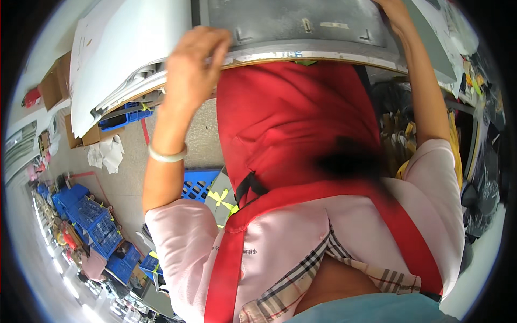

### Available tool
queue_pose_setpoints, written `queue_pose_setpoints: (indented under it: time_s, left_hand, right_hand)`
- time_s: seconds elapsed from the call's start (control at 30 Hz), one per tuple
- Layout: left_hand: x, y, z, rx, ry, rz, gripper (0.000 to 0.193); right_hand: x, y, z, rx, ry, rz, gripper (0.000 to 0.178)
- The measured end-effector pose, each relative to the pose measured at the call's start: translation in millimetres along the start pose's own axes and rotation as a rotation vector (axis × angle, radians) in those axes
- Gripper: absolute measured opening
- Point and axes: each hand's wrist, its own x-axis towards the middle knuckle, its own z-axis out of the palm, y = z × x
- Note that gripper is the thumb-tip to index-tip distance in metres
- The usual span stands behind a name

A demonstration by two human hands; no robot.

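A flat dark grey plate with small slots and corner marks lies on the worktable in front of me. My left hand is at the plate's near left corner, its fingers bent and closed together. Whatever those fingers pinch, if anything, is hidden behind them. At the plate's right side is my right hand, cut off by the upper edge of the picture, so its fingertips do not show.
White sheets cover the table's left part, their edges curling over the front. Beneath are a blue crate and a red apron on me. Stacked blue baskets stand far left; black plastic bags lie at right.
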Motion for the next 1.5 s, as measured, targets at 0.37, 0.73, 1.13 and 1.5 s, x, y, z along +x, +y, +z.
queue_pose_setpoints:
  time_s: [0.37,0.73,1.13,1.5]
  left_hand:
    - [6,-2,46,0.091,-0.144,-0.081,0.025]
    - [5,1,50,0.065,-0.134,-0.107,0.022]
    - [4,3,53,0.047,-0.107,-0.129,0.018]
    - [4,5,53,0.01,-0.127,-0.195,0.017]
  right_hand:
    - [5,-6,-9,-0.177,-0.006,0.004,0.016]
    - [-3,-6,-12,-0.197,-0.034,-0.062,0.016]
    - [-9,-12,-5,-0.267,-0.005,-0.071,0.019]
    - [5,9,-2,-0.339,0.003,-0.13,0.025]
